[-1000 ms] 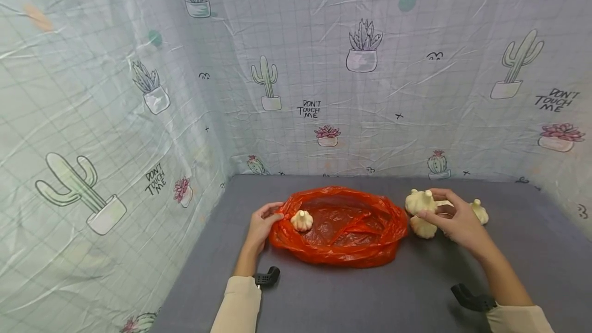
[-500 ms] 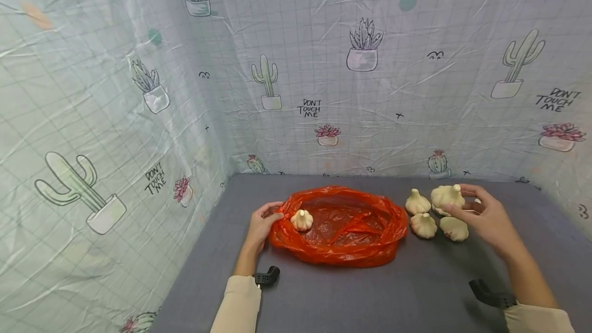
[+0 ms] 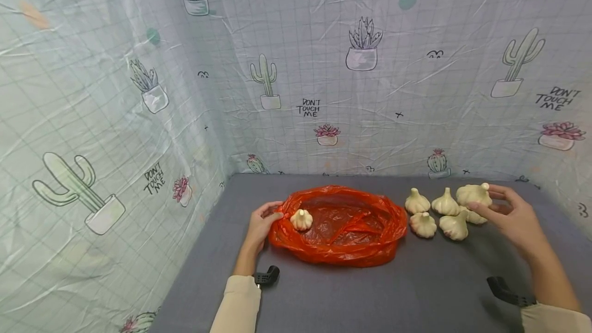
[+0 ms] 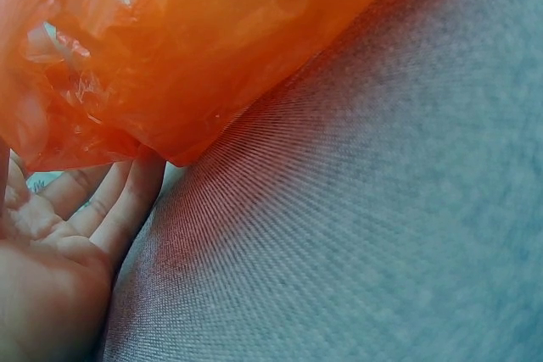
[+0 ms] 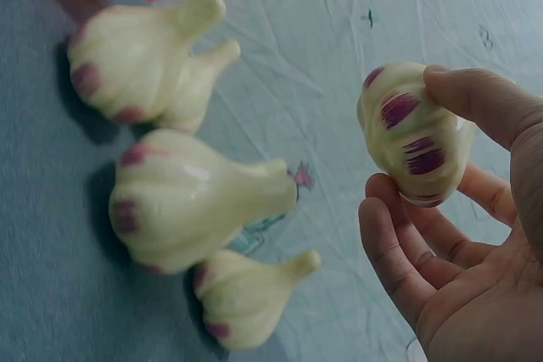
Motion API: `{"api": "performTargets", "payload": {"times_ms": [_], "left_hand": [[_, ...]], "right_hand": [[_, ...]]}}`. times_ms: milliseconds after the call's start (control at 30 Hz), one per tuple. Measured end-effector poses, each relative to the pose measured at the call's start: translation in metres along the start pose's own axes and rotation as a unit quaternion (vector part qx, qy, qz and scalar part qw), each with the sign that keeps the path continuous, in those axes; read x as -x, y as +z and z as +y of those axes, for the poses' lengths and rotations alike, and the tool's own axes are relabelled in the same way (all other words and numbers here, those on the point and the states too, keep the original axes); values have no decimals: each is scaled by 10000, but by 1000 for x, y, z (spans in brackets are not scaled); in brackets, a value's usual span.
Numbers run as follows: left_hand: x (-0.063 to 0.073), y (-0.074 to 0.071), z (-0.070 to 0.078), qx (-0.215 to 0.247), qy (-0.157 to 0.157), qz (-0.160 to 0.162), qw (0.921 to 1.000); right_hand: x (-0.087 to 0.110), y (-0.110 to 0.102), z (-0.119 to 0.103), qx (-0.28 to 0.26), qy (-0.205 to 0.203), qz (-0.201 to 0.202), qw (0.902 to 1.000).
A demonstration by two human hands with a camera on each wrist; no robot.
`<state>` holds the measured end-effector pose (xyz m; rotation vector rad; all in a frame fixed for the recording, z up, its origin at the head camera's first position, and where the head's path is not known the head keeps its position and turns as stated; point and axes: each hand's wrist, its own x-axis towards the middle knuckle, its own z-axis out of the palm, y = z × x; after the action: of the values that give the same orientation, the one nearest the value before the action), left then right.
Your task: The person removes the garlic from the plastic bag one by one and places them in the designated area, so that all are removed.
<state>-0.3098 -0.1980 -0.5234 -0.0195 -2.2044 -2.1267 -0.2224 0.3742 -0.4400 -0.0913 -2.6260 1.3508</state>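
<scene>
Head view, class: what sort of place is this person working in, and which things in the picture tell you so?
Probably a staged recording booth, not a kitchen. A cactus-print cloth backdrop walls in a grey cloth-covered table, which holds only an orange plastic bag and garlic bulbs.

Cactus-print cloth walls (image 3: 324,66) enclose a grey tabletop (image 3: 370,292).

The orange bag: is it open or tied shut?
Open. The orange bag lies spread on the table, its mouth wide, with one garlic bulb inside near the left hand, which grips the rim.
</scene>
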Motion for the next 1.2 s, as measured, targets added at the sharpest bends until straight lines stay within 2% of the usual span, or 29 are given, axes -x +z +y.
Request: {"api": "performTargets", "payload": {"times_ms": [367, 500, 800, 1200], "left_hand": [[-1, 0, -1, -151, -20, 86, 9998], [0, -1, -1, -138, -28, 84, 9999], [0, -1, 0, -145, -24, 70, 9999], [0, -1, -1, -124, 10, 53, 9999]], "right_hand": [[-2, -8, 19, 127, 181, 104, 9997], [-3, -9, 25, 327, 317, 132, 9989], [-6, -12, 48, 668, 425, -213, 9966], [-7, -10, 66, 642, 459, -528, 9955]]}}
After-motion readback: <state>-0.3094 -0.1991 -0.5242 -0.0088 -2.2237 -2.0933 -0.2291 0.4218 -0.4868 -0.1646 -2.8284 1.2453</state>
